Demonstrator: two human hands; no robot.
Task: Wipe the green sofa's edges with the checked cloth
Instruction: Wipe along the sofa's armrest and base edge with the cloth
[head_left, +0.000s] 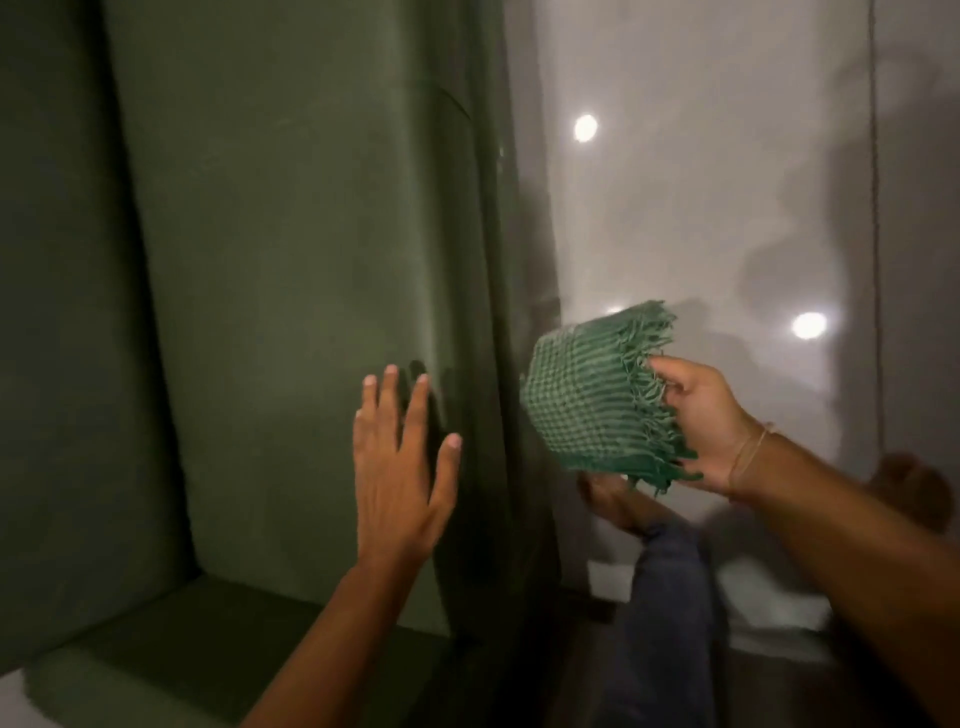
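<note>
The green sofa (291, 249) fills the left half of the view, its seat cushion running up to a front edge near the middle. My left hand (400, 467) hovers open over the cushion close to that edge, fingers spread, holding nothing. My right hand (711, 426) grips the folded green checked cloth (597, 395) by its fringed end. The cloth hangs in the air just right of the sofa's edge, apart from the fabric.
A glossy pale tiled floor (727, 182) lies to the right, with bright ceiling-light reflections. My bare feet (618, 499) and a leg in dark blue trousers (665, 613) stand beside the sofa's front. A dark floor seam (875, 208) runs along the far right.
</note>
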